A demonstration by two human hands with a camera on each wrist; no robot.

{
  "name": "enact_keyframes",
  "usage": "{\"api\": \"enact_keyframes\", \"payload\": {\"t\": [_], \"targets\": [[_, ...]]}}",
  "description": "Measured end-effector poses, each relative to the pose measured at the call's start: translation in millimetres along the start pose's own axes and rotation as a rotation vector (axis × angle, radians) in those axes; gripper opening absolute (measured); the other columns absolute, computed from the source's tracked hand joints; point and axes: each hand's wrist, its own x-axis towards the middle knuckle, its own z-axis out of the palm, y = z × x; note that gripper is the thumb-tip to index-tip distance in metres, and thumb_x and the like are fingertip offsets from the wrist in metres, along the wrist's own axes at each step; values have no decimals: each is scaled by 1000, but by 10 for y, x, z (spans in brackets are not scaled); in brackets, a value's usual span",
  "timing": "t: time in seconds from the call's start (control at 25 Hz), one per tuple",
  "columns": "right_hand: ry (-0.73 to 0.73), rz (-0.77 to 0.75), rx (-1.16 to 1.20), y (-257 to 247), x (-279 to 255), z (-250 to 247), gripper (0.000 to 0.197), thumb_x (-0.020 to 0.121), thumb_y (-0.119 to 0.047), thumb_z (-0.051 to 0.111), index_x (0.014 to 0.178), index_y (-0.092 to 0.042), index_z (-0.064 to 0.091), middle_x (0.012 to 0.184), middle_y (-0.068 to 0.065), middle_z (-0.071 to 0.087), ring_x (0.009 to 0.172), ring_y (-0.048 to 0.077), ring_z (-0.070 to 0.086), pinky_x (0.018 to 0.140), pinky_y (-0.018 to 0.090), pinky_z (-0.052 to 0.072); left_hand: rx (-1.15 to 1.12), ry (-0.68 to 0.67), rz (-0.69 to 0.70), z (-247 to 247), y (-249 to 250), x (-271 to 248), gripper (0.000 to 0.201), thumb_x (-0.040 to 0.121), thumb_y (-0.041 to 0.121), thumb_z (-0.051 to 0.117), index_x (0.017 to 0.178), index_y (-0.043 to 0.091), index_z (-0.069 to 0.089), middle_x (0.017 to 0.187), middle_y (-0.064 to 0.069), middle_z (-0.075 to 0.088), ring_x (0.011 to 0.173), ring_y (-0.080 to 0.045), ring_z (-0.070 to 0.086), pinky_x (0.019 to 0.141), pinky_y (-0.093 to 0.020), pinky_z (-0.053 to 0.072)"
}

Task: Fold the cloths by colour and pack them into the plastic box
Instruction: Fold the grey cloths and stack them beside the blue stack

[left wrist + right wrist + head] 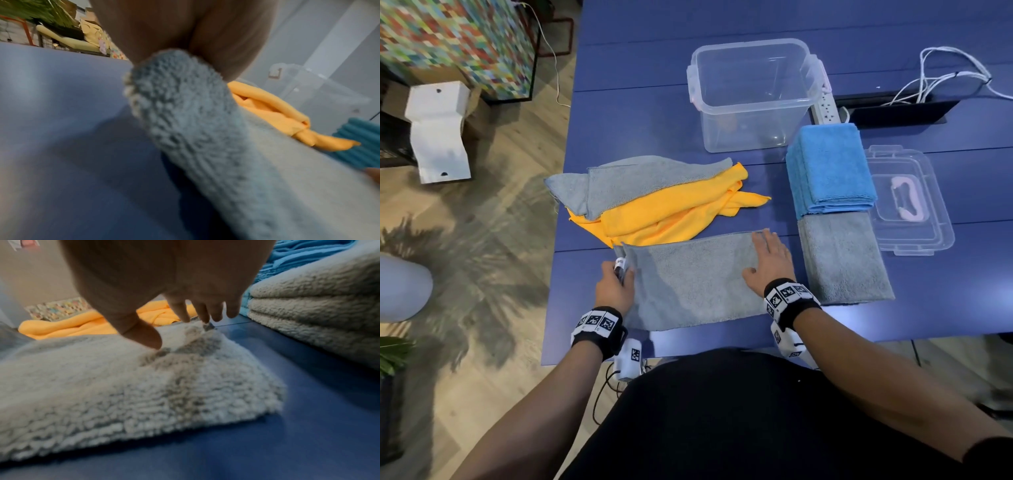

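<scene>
Left hand (616,286) pinches grey cloth (695,284); right hand (770,262) flat; yellow cloths (671,212) behind.

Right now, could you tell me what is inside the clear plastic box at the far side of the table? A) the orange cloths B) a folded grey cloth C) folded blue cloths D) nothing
D: the clear plastic box stands empty, while the folded blue cloths and the folded grey cloth lie on the table beside it, and the orange cloths lie unfolded in a heap.
</scene>
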Motion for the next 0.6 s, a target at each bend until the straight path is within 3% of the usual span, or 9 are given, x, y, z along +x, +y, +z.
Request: {"api": "enact_keyframes", "payload": {"t": [0.08,0.12,0.2,0.28,0.36,0.4,0.48,0.56,0.6], "targets": [[97,-32,201,-124,4,10,52,83,-22,53,135,-26,48,137,3,49,127,24,43,105,42,37,-24,-41,47,77,202,-65,26,98,34,52,103,11,39,80,-5,54,73,-27,51,61,-33,33],[67,-15,318,-211,3,17,40,86,-23,49,125,-31,54,123,-1,58,113,21,53,96,40,45,-23,-76,77,140,287,-97,27,98,35,53,103,12,39,76,-3,54,69,-27,51,57,-33,33],[-121,78,624,-387,-6,13,26,92,-23,42,109,-35,59,104,-4,65,85,16,62,75,33,53,-63,-201,104,272,427,-162,32,96,38,56,109,13,40,73,-5,57,62,-27,58,52,-31,41],[-369,179,879,-556,-43,18,26,97,-18,38,113,-26,57,103,4,66,74,17,61,61,28,49,-190,-411,69,368,530,-241,32,95,33,60,113,14,40,81,-9,64,64,-29,68,52,-33,52],[-515,229,902,-662,-70,41,31,96,-17,39,123,-22,53,106,6,65,76,18,62,65,27,48,-224,-553,67,416,560,-258,21,95,24,60,112,19,48,93,-9,69,74,-23,72,64,-35,57],[-535,239,874,-700,-75,68,34,94,-19,44,127,-22,52,105,5,65,79,18,63,71,28,50,-197,-546,99,426,547,-224,15,95,19,58,109,23,54,97,-8,70,78,-18,71,69,-33,57],[-517,229,775,-744,-63,109,49,84,-33,61,131,-21,50,103,1,65,86,17,66,83,31,52,-102,-351,205,411,487,-71,16,95,12,55,104,23,62,100,-1,70,78,-10,65,76,-30,54],[-491,190,625,-786,-69,122,68,73,-52,71,130,-22,50,107,-3,61,98,19,64,92,35,51,46,-123,318,359,422,169,18,95,12,54,107,18,66,106,-2,62,79,-13,58,80,-36,53],[-463,174,568,-822,-76,111,68,74,-53,72,129,-20,51,108,-2,60,102,20,62,93,34,49,136,-85,373,332,406,290,21,95,15,54,114,17,65,110,-6,57,84,-19,57,81,-40,53]]}}
